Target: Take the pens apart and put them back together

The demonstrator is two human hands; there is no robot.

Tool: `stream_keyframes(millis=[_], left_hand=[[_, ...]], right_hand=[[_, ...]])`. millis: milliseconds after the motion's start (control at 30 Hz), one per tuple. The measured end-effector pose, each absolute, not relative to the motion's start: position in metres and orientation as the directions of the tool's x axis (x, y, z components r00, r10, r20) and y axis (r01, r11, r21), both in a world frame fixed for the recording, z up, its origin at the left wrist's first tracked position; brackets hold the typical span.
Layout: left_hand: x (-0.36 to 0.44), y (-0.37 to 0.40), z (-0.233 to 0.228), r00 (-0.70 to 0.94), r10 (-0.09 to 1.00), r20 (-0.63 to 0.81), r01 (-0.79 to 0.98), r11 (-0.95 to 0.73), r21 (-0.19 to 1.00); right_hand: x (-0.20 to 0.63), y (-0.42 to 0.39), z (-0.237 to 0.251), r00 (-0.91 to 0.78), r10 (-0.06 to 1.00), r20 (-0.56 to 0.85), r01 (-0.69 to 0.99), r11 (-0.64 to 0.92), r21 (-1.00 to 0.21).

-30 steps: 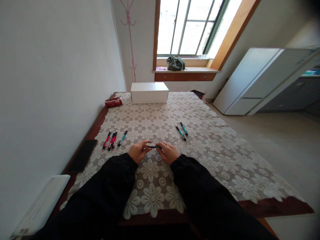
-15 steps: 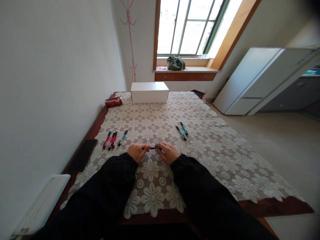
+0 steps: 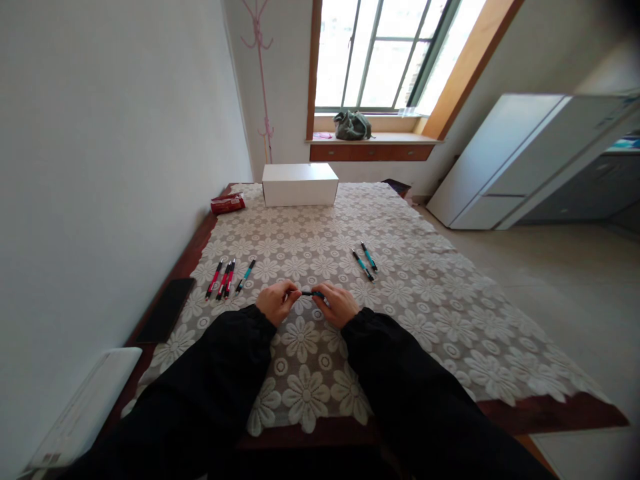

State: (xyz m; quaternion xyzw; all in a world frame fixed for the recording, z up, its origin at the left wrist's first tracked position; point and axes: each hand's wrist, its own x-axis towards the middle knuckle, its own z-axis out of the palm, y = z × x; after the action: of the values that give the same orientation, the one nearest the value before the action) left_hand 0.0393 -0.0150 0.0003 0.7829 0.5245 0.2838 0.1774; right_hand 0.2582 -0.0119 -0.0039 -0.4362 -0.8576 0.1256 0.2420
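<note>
Between my two hands a teal and black pen [image 3: 307,293] is held level, just over the lace tablecloth [image 3: 300,339]. My left hand [image 3: 276,303] pinches its left end, and my right hand [image 3: 337,304] pinches the other end; the fingers hide both ends. Left of my hands lie several red and black pens [image 3: 223,280], with one teal pen [image 3: 245,275] beside them. Ahead and to the right, two more teal pens [image 3: 363,265] [image 3: 369,256] rest side by side on the cloth.
At the table's far end stands a white box [image 3: 300,187], with a red packet [image 3: 228,203] to its left. A black flat slab [image 3: 166,310] lies on the left edge, near a white object [image 3: 85,410]. The wall [image 3: 125,167] runs close along the left.
Both hands keep hold of the pen in nearly the same place. My fingers have shifted slightly on it, and less of its teal part shows by my right hand.
</note>
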Motion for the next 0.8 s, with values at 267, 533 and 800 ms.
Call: stream_keyframes(millis=[267,533,800], left_hand=[[0.0394,-0.0141,-0.0025,0.216,0.92,0.328,0.622,-0.388,0.68],[0.041,-0.013,-0.0034,0.236,0.926,0.295,0.516,-0.377,0.77],[0.0397,-0.0137,0.0002,0.274,0.933,0.232,0.658,-0.358,0.662]], right_hand=[[0.2581,-0.0119,-0.0038,-0.488,0.811,0.322,0.673,0.585,-0.453],[0.2588,-0.01,-0.0073,-0.435,0.845,0.313,0.687,0.536,-0.491],[0.2605,-0.0083,-0.0069,-0.44,0.839,0.319,0.709,0.543,-0.45]])
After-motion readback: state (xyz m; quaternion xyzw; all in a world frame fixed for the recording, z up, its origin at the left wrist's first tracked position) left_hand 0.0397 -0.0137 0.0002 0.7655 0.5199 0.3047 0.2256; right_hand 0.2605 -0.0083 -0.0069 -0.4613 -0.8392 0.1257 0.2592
